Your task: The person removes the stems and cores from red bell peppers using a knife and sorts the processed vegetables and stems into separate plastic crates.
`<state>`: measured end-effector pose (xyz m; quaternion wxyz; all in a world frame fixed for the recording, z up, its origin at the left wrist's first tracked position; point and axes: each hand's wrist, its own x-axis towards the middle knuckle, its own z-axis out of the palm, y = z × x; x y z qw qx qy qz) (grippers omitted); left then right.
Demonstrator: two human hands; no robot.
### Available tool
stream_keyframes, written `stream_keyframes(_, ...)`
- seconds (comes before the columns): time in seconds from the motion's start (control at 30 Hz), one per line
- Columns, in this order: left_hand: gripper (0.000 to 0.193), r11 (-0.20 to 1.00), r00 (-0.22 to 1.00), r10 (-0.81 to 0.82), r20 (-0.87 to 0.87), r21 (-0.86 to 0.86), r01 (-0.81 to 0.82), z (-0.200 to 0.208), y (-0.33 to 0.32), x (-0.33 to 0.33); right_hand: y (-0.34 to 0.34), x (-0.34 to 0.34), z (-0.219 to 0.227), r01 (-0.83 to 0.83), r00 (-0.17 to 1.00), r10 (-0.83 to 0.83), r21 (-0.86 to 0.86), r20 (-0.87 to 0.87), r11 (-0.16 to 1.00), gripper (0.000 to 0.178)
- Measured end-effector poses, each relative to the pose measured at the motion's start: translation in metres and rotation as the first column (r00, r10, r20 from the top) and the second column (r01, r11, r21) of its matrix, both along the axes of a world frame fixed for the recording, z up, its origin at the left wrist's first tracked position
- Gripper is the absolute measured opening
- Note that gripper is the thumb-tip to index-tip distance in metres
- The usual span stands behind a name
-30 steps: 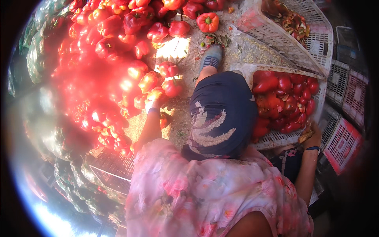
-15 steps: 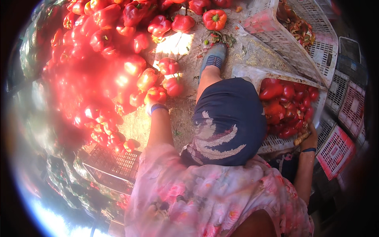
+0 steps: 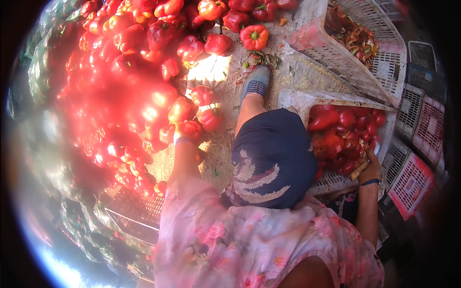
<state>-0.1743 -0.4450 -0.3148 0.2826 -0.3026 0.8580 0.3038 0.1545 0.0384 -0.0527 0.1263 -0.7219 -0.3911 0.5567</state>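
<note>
A big heap of red bell peppers (image 3: 139, 91) covers the ground on my left. My left hand (image 3: 185, 137), with a blue band at the wrist, is closed on a red pepper (image 3: 193, 127) at the heap's near edge. My right hand (image 3: 369, 169) rests at the near rim of a white plastic crate (image 3: 294, 98) filled with red peppers (image 3: 336, 132). It grips a small knife (image 3: 360, 169) with a tan handle. My bent knee in dark blue shorts (image 3: 273, 158) lies between the two hands.
My shoe (image 3: 257, 82) stands on gritty ground strewn with stems and seeds. A second white crate (image 3: 384, 62) with pepper scraps sits at the back right. Red and grey crates (image 3: 413, 182) lie on the right, and a dark crate (image 3: 132, 211) at the lower left.
My left hand has stayed at the heap's edge and has closed round a pepper there. The right hand has kept its place at the crate rim. The view has shifted a little.
</note>
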Motion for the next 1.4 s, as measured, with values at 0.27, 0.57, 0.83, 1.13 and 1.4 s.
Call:
stream_keyframes(0.27, 0.057, 0.929, 0.947, 0.189, -0.261, 0.360, -0.086, 0.110, 0.063, -0.007, -0.016, -0.034, 0.035, -0.340, 0.936, 0.349, 0.143, -0.044, 0.930, 0.043)
stream_keyframes(0.57, 0.066, 0.354, 0.299, -0.253, -0.920, 0.200, 0.914, 0.339, 0.266, -0.023, -0.070, -0.124, 0.130, -0.666, 0.534, 0.818, 0.702, 0.212, 0.252, 0.062)
stream_keyframes(0.83, 0.070, 0.035, 0.066, -0.168, -0.984, 0.061, 0.998, 0.412, 0.388, 0.080, -0.030, -0.075, 0.160, -0.581, 0.702, 0.684, 0.715, 0.198, 0.389, 0.060)
stream_keyframes(1.13, 0.063, -0.206, 0.626, -0.344, -0.700, 0.707, 0.677, 0.365, 0.432, 0.140, -0.034, 0.021, 0.042, -0.628, 0.723, 0.653, 0.610, 0.226, 0.484, 0.042)
stream_keyframes(1.4, 0.082, -0.369, 0.209, -0.460, -0.863, 0.400, 0.839, 0.350, 0.457, 0.152, 0.008, 0.044, 0.084, -0.092, 0.672, 0.059, -0.004, -0.738, 0.996, 0.042)
